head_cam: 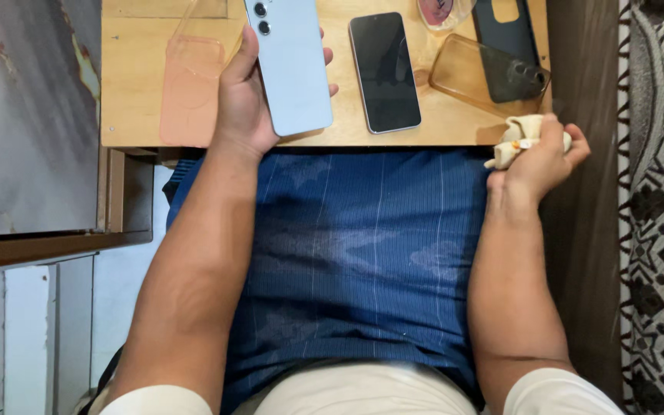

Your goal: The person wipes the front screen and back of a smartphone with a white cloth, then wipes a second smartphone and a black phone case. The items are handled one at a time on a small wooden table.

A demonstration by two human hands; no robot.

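My left hand [241,100] grips a light blue phone [292,65], back side up with its camera lenses showing, above the wooden table [136,84]. My right hand [541,157] is closed around a crumpled cream cloth [515,138] at the table's near right corner. A second phone [384,71] with a dark screen lies face up on the table between my hands.
A clear pinkish phone case [192,84] lies left of my left hand. A clear yellowish case [466,73] and a dark case [507,38] lie at the back right. A patterned rug [662,207] runs along the right. My lap is covered by blue cloth [363,253].
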